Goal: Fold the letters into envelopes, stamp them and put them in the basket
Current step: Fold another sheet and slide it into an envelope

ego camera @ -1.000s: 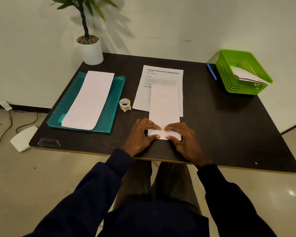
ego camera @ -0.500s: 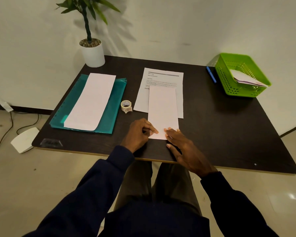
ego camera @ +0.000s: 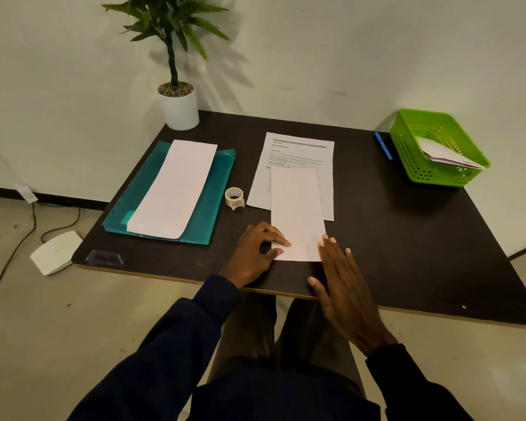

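Observation:
A long, narrow folded letter (ego camera: pixel 296 208) lies on the dark table (ego camera: pixel 407 238), its far end overlapping a printed letter (ego camera: pixel 298 150). My left hand (ego camera: pixel 252 253) pinches the folded letter's near left corner, index finger on top and thumb at the edge. My right hand (ego camera: pixel 343 287) is flat with straight fingers, and its fingertips touch the near right edge of the folded letter. A roll of stamps (ego camera: pixel 234 197) sits just left of the letters. The green basket (ego camera: pixel 407 165) at the far right holds a white envelope (ego camera: pixel 444 154).
A white envelope stack (ego camera: pixel 173 186) lies on a teal folder (ego camera: pixel 219 189) at the left. A blue pen (ego camera: pixel 383 145) lies beside the basket. A potted plant (ego camera: pixel 179 109) stands at the far left corner. A white device (ego camera: pixel 55 252) and cables are on the floor.
My right hand has lifted off the near end of the folded letter and drawn back to the right, fingers now straight. My left hand stays at the near left corner.

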